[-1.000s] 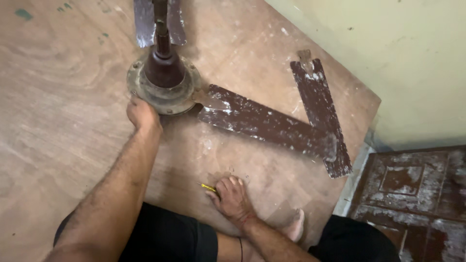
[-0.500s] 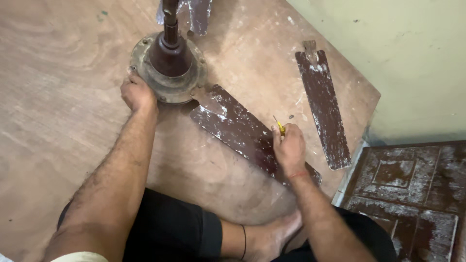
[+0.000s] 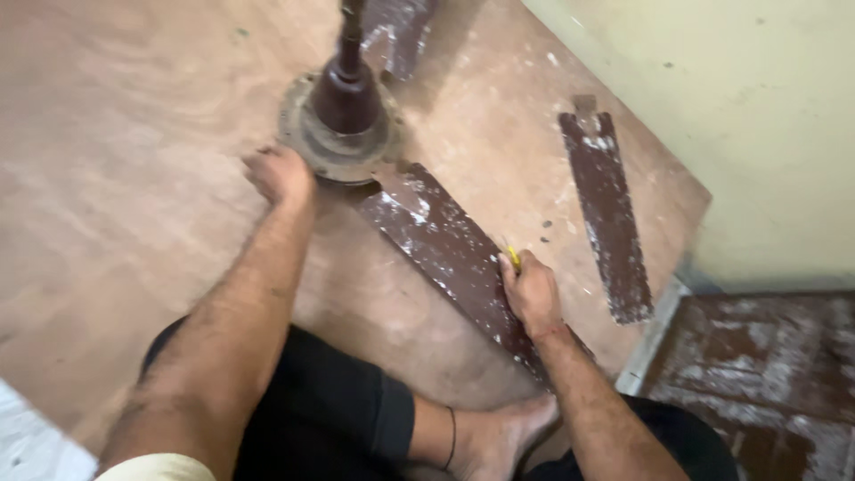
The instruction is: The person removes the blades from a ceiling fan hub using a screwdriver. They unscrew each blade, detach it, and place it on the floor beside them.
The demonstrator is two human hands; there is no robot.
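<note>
A brown ceiling fan motor (image 3: 343,120) with its rod pointing up stands on a wooden board (image 3: 134,178). My left hand (image 3: 280,174) grips the motor's rim at its near left side. One paint-speckled brown blade (image 3: 445,249) is still fixed to the motor and runs toward me. My right hand (image 3: 533,289) rests on that blade's right edge, closed around a small yellow-handled tool (image 3: 513,257).
A loose brown blade (image 3: 610,218) lies on the board at the right. Another blade (image 3: 396,31) sticks out behind the motor. A pale wall (image 3: 730,116) rises at the right, with a brown panel (image 3: 757,374) below it. My crossed legs and bare foot (image 3: 485,436) sit at the board's near edge.
My right hand has lifted the yellow tool from the board near my knee and carried it up to the right edge of the attached blade. My left hand stays on the motor.
</note>
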